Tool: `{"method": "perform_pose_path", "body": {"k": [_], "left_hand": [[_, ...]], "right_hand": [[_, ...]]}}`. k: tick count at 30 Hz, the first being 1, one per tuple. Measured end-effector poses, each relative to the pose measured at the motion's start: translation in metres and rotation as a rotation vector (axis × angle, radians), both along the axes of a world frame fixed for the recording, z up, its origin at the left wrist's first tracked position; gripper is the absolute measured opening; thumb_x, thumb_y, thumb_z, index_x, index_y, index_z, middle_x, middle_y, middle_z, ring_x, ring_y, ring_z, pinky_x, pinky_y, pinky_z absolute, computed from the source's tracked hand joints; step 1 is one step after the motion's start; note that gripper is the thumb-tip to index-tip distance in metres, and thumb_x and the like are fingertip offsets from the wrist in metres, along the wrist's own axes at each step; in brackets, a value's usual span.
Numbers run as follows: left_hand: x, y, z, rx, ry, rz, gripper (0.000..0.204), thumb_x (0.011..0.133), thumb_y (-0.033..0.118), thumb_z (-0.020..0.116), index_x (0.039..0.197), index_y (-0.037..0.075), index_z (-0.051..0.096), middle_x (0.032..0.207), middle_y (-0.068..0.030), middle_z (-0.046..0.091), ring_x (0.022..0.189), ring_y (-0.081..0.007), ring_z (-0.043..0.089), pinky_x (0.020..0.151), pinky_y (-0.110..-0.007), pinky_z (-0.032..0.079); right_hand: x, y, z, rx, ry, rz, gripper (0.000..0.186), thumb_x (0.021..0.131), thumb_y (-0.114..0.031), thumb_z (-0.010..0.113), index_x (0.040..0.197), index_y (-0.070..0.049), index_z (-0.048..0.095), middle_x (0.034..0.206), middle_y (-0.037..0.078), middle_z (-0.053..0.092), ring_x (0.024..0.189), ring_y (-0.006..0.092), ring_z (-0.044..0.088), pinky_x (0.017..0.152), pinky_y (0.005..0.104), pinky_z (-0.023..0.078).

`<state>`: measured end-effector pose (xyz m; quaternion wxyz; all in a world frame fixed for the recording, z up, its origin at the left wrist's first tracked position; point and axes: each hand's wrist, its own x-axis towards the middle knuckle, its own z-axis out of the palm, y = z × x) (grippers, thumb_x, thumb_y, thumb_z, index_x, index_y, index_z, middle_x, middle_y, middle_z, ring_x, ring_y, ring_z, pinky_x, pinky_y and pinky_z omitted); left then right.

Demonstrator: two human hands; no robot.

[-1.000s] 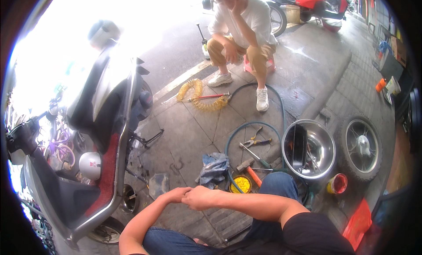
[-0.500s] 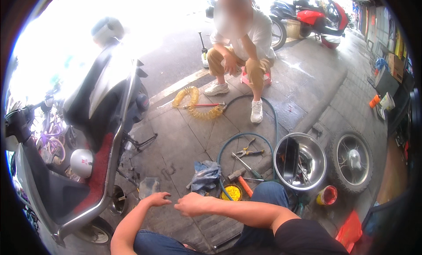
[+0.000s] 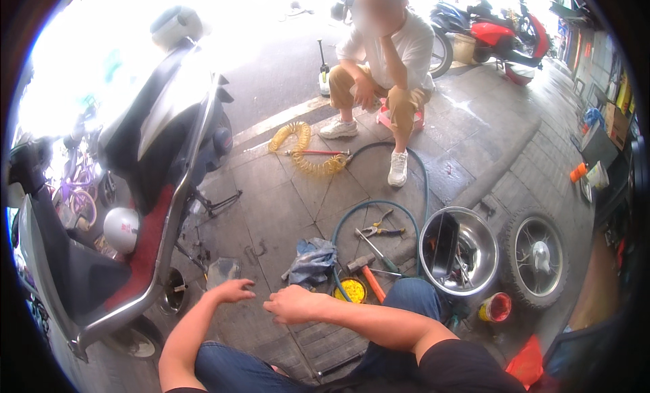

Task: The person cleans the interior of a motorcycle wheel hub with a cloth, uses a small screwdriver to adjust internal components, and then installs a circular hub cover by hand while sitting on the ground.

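Note:
My left hand [image 3: 233, 291] hovers low over the pavement with its fingers stretched to the right, open, and I see nothing in it. Close by on its right, my right hand [image 3: 292, 304] has its fingers curled inward; whatever they hold, if anything, is hidden. A small gap separates the two hands. Just beyond my left hand lies a flat clear plastic piece [image 3: 223, 270]. Past my right hand are a crumpled blue-grey cloth [image 3: 313, 261], a tub of yellow stuff [image 3: 352, 289] and a hammer [image 3: 373, 283] with an orange handle.
A scooter [image 3: 154, 251] stands at left, a white helmet [image 3: 122, 232] on its footboard. Pliers [image 3: 384, 229], a screwdriver [image 3: 376, 249], a blue-green hose [image 3: 425, 183] and a yellow coiled hose [image 3: 328, 165] lie ahead. A metal basin [image 3: 489, 247] and a wheel [image 3: 525, 244] sit right. Someone [image 3: 406, 51] sits opposite.
Both hands sit slightly farther left and a little higher in the picture, and the gap between them remains. The whole view has shifted slightly. Objects on the pavement keep their places.

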<state>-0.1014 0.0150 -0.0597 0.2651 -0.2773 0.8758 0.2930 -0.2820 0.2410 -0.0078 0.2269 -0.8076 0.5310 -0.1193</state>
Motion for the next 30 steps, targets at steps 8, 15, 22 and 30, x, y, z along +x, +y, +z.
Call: {"method": "perform_pose_path", "body": {"k": [8, 15, 22, 30], "left_hand": [[0.036, -0.032, 0.04, -0.084, 0.293, 0.372, 0.058, 0.086, 0.031, 0.069, 0.133, 0.002, 0.051, 0.114, -0.0193, 0.065, 0.102, -0.0247, 0.064, 0.087, -0.035, 0.05], [0.084, -0.057, -0.013, 0.103, -0.011, 0.414, 0.062, 0.085, 0.038, 0.072, 0.133, 0.003, 0.054, 0.101, -0.0125, 0.069, 0.086, -0.019, 0.065, 0.076, -0.034, 0.051], [0.038, -0.025, 0.025, 0.06, 0.134, 0.405, 0.061, 0.085, 0.03, 0.071, 0.136, 0.003, 0.05, 0.116, -0.0169, 0.065, 0.103, -0.0235, 0.063, 0.088, -0.035, 0.049], [0.058, -0.036, 0.013, 0.017, 0.053, 0.374, 0.058, 0.084, 0.03, 0.071, 0.132, 0.003, 0.054, 0.115, -0.0193, 0.066, 0.103, -0.0258, 0.064, 0.087, -0.036, 0.05]], "right_hand": [[-0.006, 0.001, 0.005, -0.026, -0.05, 0.055, 0.033, 0.076, -0.021, 0.069, 0.105, -0.008, 0.062, 0.099, 0.015, 0.063, 0.095, 0.0348, 0.064, 0.078, 0.0451, 0.052], [0.0, -0.011, -0.002, -0.071, -0.054, 0.053, 0.038, 0.076, -0.021, 0.069, 0.11, -0.008, 0.059, 0.1, 0.016, 0.061, 0.093, 0.0357, 0.064, 0.076, 0.045, 0.052], [-0.012, 0.006, 0.003, -0.042, -0.051, 0.001, 0.037, 0.078, -0.023, 0.07, 0.107, -0.004, 0.057, 0.1, 0.016, 0.06, 0.094, 0.0357, 0.064, 0.077, 0.0456, 0.052], [-0.005, -0.003, 0.01, -0.017, -0.029, 0.046, 0.032, 0.08, -0.023, 0.067, 0.107, -0.006, 0.061, 0.097, 0.015, 0.061, 0.092, 0.0351, 0.064, 0.077, 0.0447, 0.052]]}}
